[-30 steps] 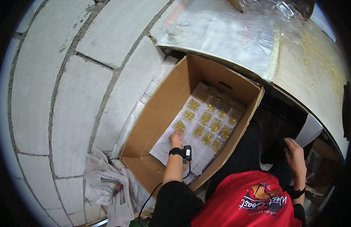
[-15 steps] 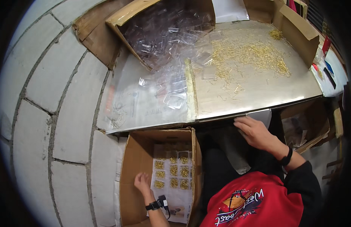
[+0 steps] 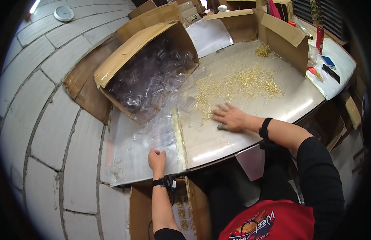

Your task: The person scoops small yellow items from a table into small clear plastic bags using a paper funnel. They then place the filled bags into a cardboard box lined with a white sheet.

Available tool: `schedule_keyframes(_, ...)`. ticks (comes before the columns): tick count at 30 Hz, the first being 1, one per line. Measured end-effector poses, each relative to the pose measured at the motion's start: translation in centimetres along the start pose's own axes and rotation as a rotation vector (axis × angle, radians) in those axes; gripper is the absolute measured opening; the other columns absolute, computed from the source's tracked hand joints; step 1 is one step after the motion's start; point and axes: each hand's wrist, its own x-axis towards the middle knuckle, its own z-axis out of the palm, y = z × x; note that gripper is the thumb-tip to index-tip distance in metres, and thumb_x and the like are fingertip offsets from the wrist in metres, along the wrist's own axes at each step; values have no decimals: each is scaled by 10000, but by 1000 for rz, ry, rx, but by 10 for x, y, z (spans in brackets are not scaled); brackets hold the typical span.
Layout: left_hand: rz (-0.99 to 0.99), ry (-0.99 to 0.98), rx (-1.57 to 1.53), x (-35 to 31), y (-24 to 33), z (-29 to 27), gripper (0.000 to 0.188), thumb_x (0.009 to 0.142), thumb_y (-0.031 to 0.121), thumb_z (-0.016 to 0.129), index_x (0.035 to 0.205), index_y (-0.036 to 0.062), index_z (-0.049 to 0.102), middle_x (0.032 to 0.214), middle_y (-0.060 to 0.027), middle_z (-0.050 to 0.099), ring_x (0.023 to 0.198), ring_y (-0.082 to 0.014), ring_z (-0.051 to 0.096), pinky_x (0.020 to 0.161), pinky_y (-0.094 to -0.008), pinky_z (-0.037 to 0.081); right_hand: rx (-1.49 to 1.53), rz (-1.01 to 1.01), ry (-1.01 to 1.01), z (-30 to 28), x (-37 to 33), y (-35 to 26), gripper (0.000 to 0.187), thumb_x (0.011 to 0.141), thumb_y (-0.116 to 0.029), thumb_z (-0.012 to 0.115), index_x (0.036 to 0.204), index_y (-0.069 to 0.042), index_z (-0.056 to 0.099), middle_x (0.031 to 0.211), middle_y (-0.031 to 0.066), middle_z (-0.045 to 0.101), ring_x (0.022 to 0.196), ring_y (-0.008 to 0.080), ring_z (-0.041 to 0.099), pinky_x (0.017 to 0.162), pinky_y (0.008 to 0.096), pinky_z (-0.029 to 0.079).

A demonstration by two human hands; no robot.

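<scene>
My right hand [image 3: 230, 117] lies over the metal tabletop with its fingers spread, at the near edge of a scattered layer of thin gold-coloured metal pins [image 3: 249, 84]. On the left part of the table, my left hand [image 3: 157, 160] has its fingers curled in toward the thumb. Whatever may be between them is too small or too clear to make out. Just beyond it lie loose clear plastic boxes [image 3: 163, 134]. More clear boxes [image 3: 149, 76] spill from a tipped cardboard carton [image 3: 137, 38].
A pale yellow taped strip [image 3: 178, 138] divides the tabletop. Below the table's front edge stands an open carton [image 3: 198, 208] with gold-filled clear boxes [image 3: 182, 214]. Cardboard walls [image 3: 283, 44] border the far right. A block wall [image 3: 45, 128] rises at left.
My left hand has come up out of the lower carton onto the table's left part. My right hand has moved from the front edge onto the tabletop by the pins. The view has tilted up.
</scene>
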Motion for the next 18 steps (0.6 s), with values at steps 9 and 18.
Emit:
schedule_keyframes(9, -220, -63, -950, -58, 79, -9, 150, 824, -18, 498, 948, -32, 414, 813, -193, 614, 586, -295, 669, 417, -297, 508, 192, 283, 35, 28, -39, 35, 587, 956, -390, 386, 1436, -67, 285, 1504, 226, 193, 1400, 402, 145, 1138, 475, 160)
schedule_keyframes(18, -462, -487, -1414, -251, 92, 27, 420, 800, -34, 555, 1210, 24, 488, 812, -25, 525, 811, -256, 680, 522, -258, 556, 856, 511, 462, 0, -145, 14, 431, 930, -211, 494, 1317, -25, 467, 1454, 187, 340, 1336, 337, 340, 1109, 375, 273)
